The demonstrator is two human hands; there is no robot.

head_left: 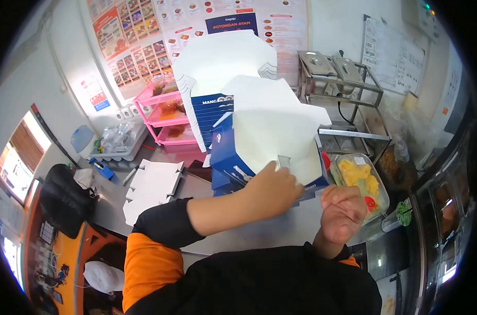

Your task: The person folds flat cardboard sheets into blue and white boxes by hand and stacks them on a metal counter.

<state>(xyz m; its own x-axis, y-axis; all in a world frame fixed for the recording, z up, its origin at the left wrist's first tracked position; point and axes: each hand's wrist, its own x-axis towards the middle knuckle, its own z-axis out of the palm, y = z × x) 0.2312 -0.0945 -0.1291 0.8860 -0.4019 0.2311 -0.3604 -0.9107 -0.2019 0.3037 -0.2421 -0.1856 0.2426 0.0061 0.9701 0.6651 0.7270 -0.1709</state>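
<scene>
A blue cardboard box (pixel 224 152) with a white inside stands open on the counter in front of me, its big white lid (pixel 272 97) raised at the back. My left hand (pixel 274 191) reaches across to its front edge, fingers closed there beside a small upright white flap (pixel 283 161). The fingertips are hidden from me. Off the box's front right corner, my right hand (pixel 343 212) is raised with fingers curled in and nothing visible in them. Behind stands a second open blue and white box (pixel 225 58).
Flat white cardboard pieces (pixel 153 181) lie on the left of the metal counter. A pink tiered rack (pixel 165 115) stands behind them. At right are a clear tub with yellow contents (pixel 356 173) and a metal rack with lidded pans (pixel 317 63).
</scene>
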